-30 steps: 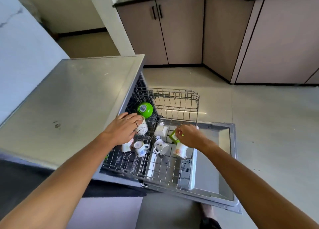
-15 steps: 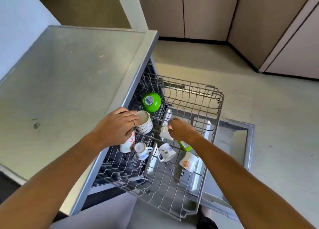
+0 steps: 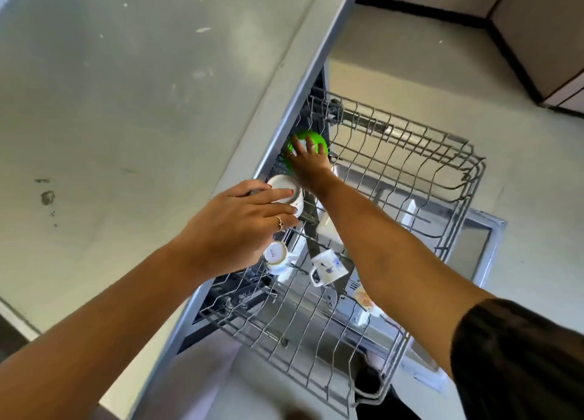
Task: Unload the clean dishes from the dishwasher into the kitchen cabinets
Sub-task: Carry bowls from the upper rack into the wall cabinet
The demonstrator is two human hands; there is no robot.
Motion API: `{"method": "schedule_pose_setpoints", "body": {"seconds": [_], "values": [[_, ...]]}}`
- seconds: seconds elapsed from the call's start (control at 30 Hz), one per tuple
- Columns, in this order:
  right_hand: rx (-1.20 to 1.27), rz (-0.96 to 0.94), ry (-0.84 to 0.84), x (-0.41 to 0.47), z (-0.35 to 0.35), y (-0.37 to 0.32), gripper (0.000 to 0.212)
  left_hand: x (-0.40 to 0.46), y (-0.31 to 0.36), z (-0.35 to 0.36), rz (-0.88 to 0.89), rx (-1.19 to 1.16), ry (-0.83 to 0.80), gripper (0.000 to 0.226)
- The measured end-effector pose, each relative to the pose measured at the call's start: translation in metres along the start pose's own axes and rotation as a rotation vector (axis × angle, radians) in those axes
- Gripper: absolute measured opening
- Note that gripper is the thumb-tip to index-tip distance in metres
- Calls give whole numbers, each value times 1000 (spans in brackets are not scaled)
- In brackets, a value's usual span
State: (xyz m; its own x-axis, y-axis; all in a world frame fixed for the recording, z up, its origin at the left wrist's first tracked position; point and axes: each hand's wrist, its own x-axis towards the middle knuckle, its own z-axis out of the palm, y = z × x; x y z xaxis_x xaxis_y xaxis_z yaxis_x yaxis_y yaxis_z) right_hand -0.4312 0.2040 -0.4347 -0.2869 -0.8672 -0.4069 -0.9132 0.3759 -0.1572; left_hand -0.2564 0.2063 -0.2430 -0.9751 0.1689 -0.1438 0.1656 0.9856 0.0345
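- while the wire rack (image 3: pixel 407 179) sticks out of the dishwasher (image 3: pixel 319 81), both arms reach down into it.
- the left hand (image 3: pixel 240 226) holds a white dotted cup (image 3: pixel 289 192) at the left edge of the rack, fingers curled over its rim. a ring sits on one finger.
- the right hand (image 3: pixel 308 163) reaches past it to the far left corner. its fingers are spread flat on top of a green bowl (image 3: pixel 311 141), touching it, not wrapped around it.
- the green bowl sits upside down in the rack, just under the edge of the grey counter (image 3: pixel 126 103).
- two small white cups (image 3: pixel 278 256) with blue marks lie on the rack near the left hand, and one of them (image 3: pixel 328 266) shows its handle.
- a white cup with an orange picture (image 3: pixel 363 299) peeks out under the right arm.
- a white square thing (image 3: pixel 327 230) sits between the arms; what it is cannot be told.
- the open dishwasher door (image 3: pixel 486 249) lies flat under the rack.
- brown cabinets (image 3: pixel 543 33) stand at the top right, over a pale floor (image 3: pixel 395 49).
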Motion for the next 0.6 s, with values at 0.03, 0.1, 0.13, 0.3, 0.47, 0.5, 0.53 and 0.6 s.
{"method": "schedule_pose_setpoints", "body": {"seconds": [0.03,0.1,0.13,0.3,0.47,0.5,0.53,0.6], "values": [[-8,9,-23,7,2,0,66,0,1,-1,-1,-15,-1,39],[-13,22,-55,21,5,1,69,-1,-1,0,-14,-50,-7,39],[-12,22,-57,24,5,4,70,-2,0,-1,-19,-66,-7,37],[55,16,-87,40,6,14,58,-4,-3,0,-36,-100,8,26],[147,16,-40,42,5,18,59,-4,-3,-1,-35,-112,16,21],[153,7,-36,41,2,20,59,-4,-4,-2,-35,-107,15,21],[163,0,-39,39,1,23,62,-4,-4,-1,-37,-102,15,21],[195,5,-45,34,0,30,77,-5,-3,-1,-40,-81,18,21]]}}
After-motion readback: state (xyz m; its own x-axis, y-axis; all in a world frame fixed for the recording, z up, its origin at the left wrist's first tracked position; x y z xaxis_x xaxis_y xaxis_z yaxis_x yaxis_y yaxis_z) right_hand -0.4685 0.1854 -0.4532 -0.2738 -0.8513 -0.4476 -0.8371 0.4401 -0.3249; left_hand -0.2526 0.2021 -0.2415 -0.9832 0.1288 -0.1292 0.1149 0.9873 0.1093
